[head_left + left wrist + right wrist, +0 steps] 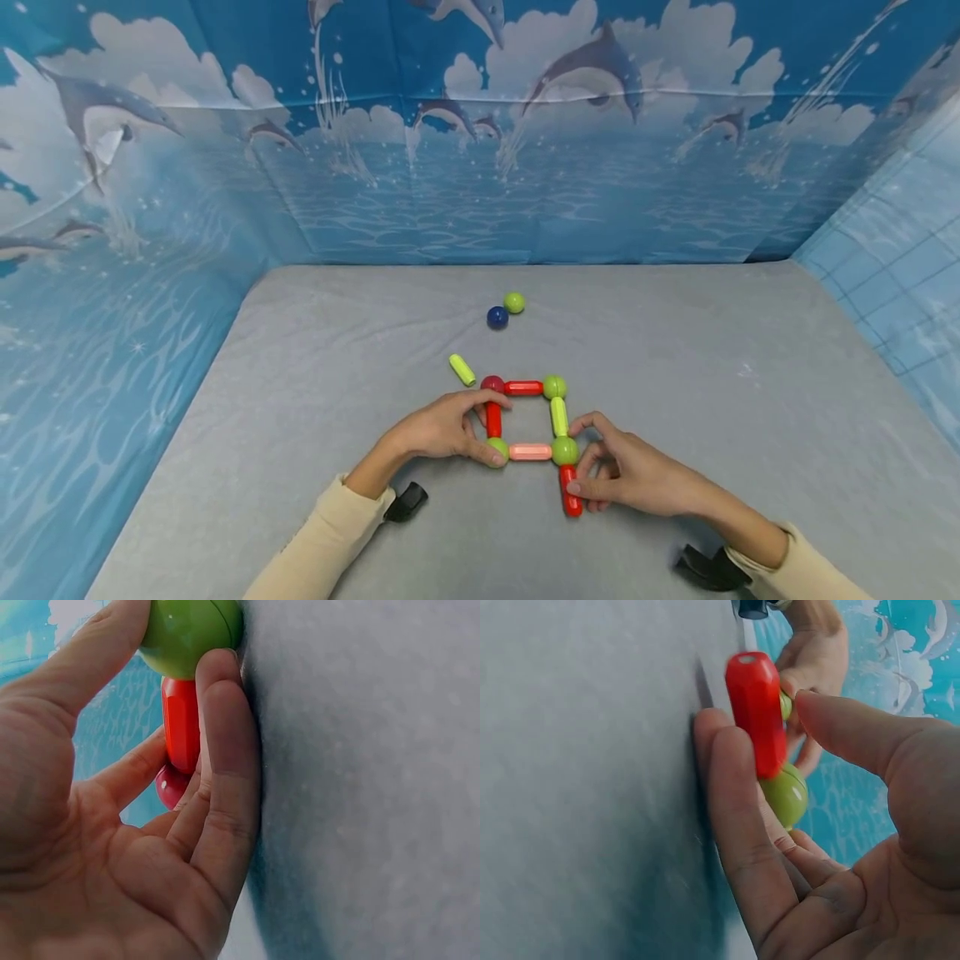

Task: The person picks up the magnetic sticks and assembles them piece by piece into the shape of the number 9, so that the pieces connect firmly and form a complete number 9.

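A square of magnetic rods and balls lies on the grey cloth. Red rod (523, 387) forms its far side, a yellow-green rod (559, 417) the right, a pink rod (530, 452) the near side. My left hand (444, 427) holds the left side, thumb on a green ball (191, 634) and forefinger over the dark red ball (492, 383); between them runs another red rod (180, 724). At the near right corner, a red rod (756, 712) juts toward me from a green ball (565, 451). My right hand (633, 471) pinches this rod between thumb and fingers.
A loose yellow-green rod (462, 369) lies just beyond the square's far left corner. Farther back, a blue ball (497, 317) and a green ball (513, 302) sit side by side. A dolphin-print curtain (450, 183) hangs behind the grey cloth (360, 325).
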A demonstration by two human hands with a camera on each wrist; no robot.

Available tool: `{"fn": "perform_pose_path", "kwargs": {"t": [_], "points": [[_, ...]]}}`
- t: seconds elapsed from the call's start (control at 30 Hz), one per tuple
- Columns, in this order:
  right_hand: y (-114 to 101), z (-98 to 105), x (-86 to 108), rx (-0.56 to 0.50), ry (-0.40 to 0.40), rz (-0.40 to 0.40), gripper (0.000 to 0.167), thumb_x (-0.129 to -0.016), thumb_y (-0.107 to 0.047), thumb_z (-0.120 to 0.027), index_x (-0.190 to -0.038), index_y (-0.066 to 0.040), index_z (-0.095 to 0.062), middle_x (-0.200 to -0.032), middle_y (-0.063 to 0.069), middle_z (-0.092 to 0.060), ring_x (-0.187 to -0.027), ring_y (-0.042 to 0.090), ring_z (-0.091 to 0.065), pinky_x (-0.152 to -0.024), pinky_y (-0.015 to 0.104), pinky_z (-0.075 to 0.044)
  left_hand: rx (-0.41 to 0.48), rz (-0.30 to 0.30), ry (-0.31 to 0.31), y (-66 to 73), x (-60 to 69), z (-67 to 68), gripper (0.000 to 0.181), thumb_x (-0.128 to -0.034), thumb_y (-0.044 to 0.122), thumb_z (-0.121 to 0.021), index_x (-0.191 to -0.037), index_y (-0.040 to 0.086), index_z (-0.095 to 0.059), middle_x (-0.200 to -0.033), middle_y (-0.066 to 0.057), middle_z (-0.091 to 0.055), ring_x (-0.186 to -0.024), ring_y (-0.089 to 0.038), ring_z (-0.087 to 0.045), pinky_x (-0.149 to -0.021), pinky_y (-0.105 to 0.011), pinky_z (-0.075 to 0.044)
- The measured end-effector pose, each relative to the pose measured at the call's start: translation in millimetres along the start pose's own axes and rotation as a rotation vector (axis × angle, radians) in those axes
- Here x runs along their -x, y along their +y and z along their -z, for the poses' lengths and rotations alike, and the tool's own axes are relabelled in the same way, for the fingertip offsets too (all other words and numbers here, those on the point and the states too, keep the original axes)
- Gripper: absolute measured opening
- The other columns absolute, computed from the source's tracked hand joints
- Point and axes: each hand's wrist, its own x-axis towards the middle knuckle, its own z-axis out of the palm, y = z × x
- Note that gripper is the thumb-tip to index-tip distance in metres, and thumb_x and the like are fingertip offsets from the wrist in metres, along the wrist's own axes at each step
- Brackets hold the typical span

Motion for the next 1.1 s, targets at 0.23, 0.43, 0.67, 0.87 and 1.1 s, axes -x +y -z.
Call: {"fn": "perform_pose_path", "kwargs": {"t": [0.23, 0.43, 0.67, 0.87, 1.1], "points": [[-10.0, 30.5, -4.1, 0.13, 0.024, 0.078, 0.058, -0.097, -0.022, -0.067, -0.138, 0.002, -0.034, -0.098, 0.012, -0.069, -0.072, 0.024, -0.069, -0.063, 0.035, -0.057, 0.012, 0.017, -0.005, 1.0, -0.2, -1.0, 0.065, -0.0774, 0.022, -0.089, -0.135, 0.018, -0.059, -0.102, -0.009, -0.057, -0.054, -0.015, -0.056, -0.058, -0.026, -0.045], [-20.5, 66.6, -33.3, 0.2, 0.148, 0.07, 0.047, -0.098, -0.025, -0.066, -0.134, 0.001, -0.049, -0.109, 0.013, -0.066, -0.088, 0.029, -0.065, -0.072, 0.037, -0.056, 0.012, 0.026, 0.0, 0.3, -1.0, 0.1, 0.065, -0.0773, 0.022, -0.089, -0.135, 0.019, -0.059, -0.101, -0.007, -0.058, -0.055, -0.016, -0.057, -0.058, -0.027, -0.045], [-13.6, 90.9, -88.1, 0.152, 0.204, 0.05, 0.05, -0.099, -0.03, -0.065, -0.139, -0.004, -0.05, -0.136, 0.019, -0.054, -0.122, 0.035, -0.056, -0.093, 0.045, -0.054, 0.013, 0.022, -0.001, 0.5, -0.6, 0.9, 0.064, -0.0775, 0.023, -0.089, -0.135, 0.02, -0.059, -0.101, -0.007, -0.058, -0.055, -0.017, -0.057, -0.058, -0.027, -0.046], [-14.9, 111.7, -139.2, 0.09, 0.184, -0.003, 0.051, -0.105, -0.02, -0.054, -0.152, -0.012, -0.036, -0.15, 0.023, -0.038, -0.134, 0.042, -0.046, -0.103, 0.051, -0.048, 0.024, 0.027, -0.003, 0.7, 0.8, 1.5, 0.063, -0.0781, 0.023, -0.088, -0.134, 0.02, -0.059, -0.1, -0.007, -0.058, -0.056, -0.017, -0.058, -0.058, -0.027, -0.047], [-22.8, 121.8, -175.3, 0.158, 0.133, -0.035, 0.055, -0.108, -0.009, -0.039, -0.159, -0.024, -0.024, -0.157, 0.025, -0.027, -0.12, 0.034, -0.052, -0.095, 0.045, -0.048, 0.021, 0.015, -0.009, 1.9, -0.6, 1.7, 0.063, -0.0787, 0.023, -0.088, -0.135, 0.02, -0.059, -0.101, -0.007, -0.058, -0.056, -0.018, -0.059, -0.058, -0.027, -0.047]]}}
